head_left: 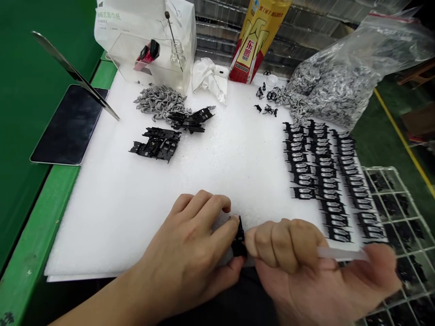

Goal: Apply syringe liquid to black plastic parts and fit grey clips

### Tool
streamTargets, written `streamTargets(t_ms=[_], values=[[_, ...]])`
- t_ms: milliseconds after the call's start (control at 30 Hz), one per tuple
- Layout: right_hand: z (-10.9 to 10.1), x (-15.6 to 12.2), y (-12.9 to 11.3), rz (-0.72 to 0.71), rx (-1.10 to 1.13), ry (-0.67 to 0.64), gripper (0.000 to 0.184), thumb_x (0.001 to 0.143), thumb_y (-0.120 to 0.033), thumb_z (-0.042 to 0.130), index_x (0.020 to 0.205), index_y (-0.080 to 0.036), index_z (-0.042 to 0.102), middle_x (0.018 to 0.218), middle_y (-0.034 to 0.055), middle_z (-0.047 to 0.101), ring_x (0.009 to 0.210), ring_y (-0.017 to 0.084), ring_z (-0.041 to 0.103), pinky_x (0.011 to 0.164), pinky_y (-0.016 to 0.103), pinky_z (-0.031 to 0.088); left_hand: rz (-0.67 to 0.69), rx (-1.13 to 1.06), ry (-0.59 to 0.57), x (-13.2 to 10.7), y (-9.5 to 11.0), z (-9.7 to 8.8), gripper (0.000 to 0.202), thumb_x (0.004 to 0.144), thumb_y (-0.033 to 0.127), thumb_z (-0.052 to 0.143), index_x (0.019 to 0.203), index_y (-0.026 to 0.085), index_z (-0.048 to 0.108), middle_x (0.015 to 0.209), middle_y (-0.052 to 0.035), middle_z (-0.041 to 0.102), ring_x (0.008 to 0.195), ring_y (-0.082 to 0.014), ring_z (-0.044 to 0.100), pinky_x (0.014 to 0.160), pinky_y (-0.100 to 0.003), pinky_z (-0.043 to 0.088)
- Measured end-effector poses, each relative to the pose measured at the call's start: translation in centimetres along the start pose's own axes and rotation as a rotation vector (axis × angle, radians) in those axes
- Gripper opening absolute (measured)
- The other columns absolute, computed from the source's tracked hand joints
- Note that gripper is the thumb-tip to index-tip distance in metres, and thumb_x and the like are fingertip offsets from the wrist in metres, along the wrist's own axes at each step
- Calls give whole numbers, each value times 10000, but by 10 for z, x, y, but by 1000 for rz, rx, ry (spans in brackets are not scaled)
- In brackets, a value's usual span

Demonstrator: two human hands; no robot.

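Note:
Near the front edge of the white foam sheet [217, 172], my left hand [193, 244] pinches a small black plastic part [239, 250] between thumb and fingers. My right hand [292, 246] is closed in a fist around a pale, translucent stick [340, 254], its thumb reaching to the right end. The knuckles of this fist press up beside the black part; the other end of the stick is hidden. Beyond the left hand lie loose black plastic parts [158, 145] and a heap of small grey pieces [159, 102].
Rows of black parts with grey inserts [329, 181] lie on the right. Behind them leans a clear bag of grey pieces [333, 90]. A yellow-red drink carton [251, 45], a clear box [125, 54], tweezers [78, 77], a tablet [64, 127] and a gridded crate [401, 213] surround the sheet.

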State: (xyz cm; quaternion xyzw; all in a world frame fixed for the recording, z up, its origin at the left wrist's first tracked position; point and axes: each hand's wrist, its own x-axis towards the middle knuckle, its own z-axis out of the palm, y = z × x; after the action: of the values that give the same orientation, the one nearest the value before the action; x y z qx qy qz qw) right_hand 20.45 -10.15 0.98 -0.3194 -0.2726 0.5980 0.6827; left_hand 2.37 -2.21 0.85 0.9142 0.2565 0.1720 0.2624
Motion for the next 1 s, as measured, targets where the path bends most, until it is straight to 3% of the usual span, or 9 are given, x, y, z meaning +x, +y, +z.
streamTargets(t_ms=[367, 600, 800, 1000], values=[[-2, -2, 2, 51, -36, -1, 633, 914, -806, 360, 646, -232, 376, 523, -26, 294, 543, 170, 363, 603, 395, 363, 5, -5, 8, 0, 0, 1, 290, 946, 355, 683, 1184, 191, 692, 1213, -92, 623, 1021, -282, 552, 819, -448, 401], [1, -4, -1, 129, 16, 75, 623, 957, -714, 486, 585, -231, 361, 512, -27, 312, 553, 173, 380, 624, 389, 360, 14, 8, 8, -1, 0, 1, 286, 940, 350, 682, 1178, 190, 692, 1218, -97, 626, 1020, -284, 551, 817, -449, 403], [-1, -1, -1, 58, -52, -24, 631, 906, -804, 403, 637, -234, 373, 520, -27, 289, 552, 173, 368, 602, 387, 350, 20, 9, 2, -1, 0, 0, 287, 942, 352, 677, 1180, 191, 692, 1205, -96, 626, 1007, -282, 549, 807, -443, 397], [-3, -2, 0, 56, -57, -17, 630, 927, -796, 361, 644, -234, 371, 524, -27, 293, 554, 174, 371, 609, 395, 360, 19, 17, 5, -2, 1, 1, 298, 944, 349, 672, 1193, 187, 694, 1214, -93, 611, 1011, -285, 542, 809, -452, 391]])
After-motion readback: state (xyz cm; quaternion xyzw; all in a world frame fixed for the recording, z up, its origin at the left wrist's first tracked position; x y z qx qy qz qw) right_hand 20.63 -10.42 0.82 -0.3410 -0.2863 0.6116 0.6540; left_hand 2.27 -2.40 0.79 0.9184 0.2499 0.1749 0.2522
